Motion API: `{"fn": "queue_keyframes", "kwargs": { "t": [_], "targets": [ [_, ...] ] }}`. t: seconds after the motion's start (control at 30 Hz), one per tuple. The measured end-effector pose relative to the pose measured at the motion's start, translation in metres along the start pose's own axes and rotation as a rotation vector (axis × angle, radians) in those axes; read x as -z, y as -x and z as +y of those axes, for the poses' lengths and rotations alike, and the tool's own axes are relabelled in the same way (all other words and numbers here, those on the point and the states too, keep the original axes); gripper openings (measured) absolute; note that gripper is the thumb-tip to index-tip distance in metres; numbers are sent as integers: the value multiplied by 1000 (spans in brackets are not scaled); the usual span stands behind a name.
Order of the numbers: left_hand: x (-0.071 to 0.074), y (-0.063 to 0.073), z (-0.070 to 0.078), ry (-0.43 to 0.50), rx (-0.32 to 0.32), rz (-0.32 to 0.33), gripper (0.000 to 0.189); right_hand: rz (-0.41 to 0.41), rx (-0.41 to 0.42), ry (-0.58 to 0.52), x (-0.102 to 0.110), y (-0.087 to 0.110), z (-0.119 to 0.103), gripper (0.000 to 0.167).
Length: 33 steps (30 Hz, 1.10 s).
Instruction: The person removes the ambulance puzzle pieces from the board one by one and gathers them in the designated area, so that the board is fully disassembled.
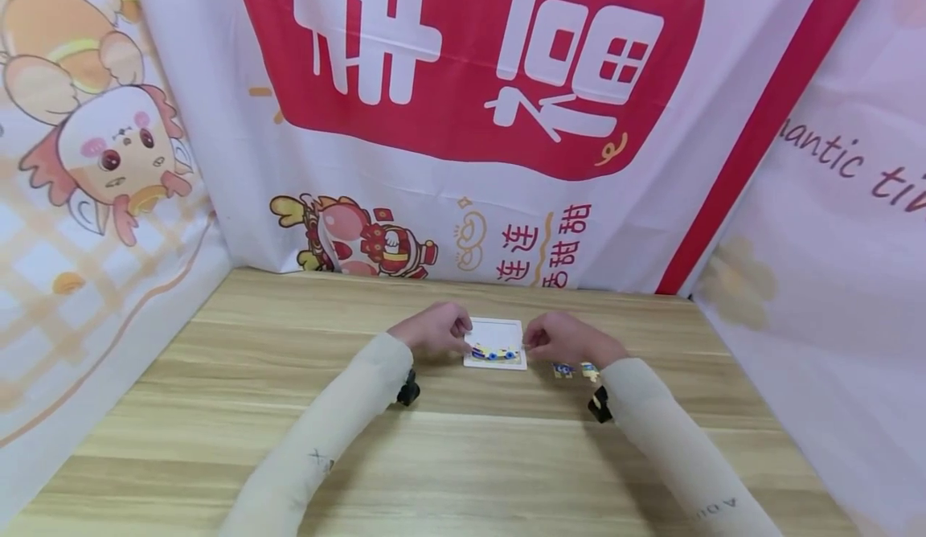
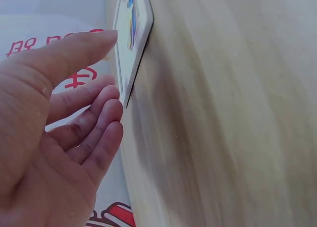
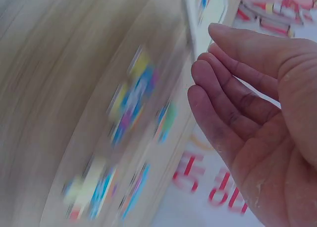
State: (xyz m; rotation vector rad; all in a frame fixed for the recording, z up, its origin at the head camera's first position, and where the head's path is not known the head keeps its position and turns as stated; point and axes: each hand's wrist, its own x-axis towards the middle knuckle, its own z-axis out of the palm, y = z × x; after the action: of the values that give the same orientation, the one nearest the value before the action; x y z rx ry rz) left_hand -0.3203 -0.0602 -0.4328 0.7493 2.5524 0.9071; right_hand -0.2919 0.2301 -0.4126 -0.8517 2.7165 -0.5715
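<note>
A white framed puzzle board (image 1: 495, 328) lies between my two hands, with joined colourful jigsaw pieces (image 1: 494, 354) along its near side. My left hand (image 1: 436, 328) is at the board's left edge. In the left wrist view its thumb and loosely bent fingers stand apart, their tips by the rim. My right hand (image 1: 564, 338) is at the right edge, its fingers (image 3: 213, 108) slightly bent and separate from the thumb. Whether the fingertips touch the rim is hard to tell. Loose jigsaw pieces (image 1: 563, 370) lie beside the right hand, blurred in the right wrist view.
The board and pieces lie on a wood-grain table (image 1: 463, 457). Printed cloth (image 1: 463, 143) hangs along the table's back edge, with more cloth at both sides. A dark wrist device (image 1: 408, 390) is on the left wrist, another (image 1: 600, 404) on the right.
</note>
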Motion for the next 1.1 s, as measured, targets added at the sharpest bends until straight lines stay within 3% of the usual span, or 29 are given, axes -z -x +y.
{"fn": "queue_keyframes", "kwargs": {
  "t": [0.1,0.37,0.67,1.1],
  "targets": [
    [-1,4,-3,1,-12,-6,38,-16,55,-1,-7,-14,-16,14],
    [-8,-1,-8,-84,-133,-19,35,-29,103,4,-17,-39,-39,21],
    [-10,-1,-6,-94,-121,-12,37,-44,77,16,-19,-55,-46,28],
    [-9,-1,-10,-28,-98,-23,39,-80,134,42,-24,-63,-47,32]
  ]
}}
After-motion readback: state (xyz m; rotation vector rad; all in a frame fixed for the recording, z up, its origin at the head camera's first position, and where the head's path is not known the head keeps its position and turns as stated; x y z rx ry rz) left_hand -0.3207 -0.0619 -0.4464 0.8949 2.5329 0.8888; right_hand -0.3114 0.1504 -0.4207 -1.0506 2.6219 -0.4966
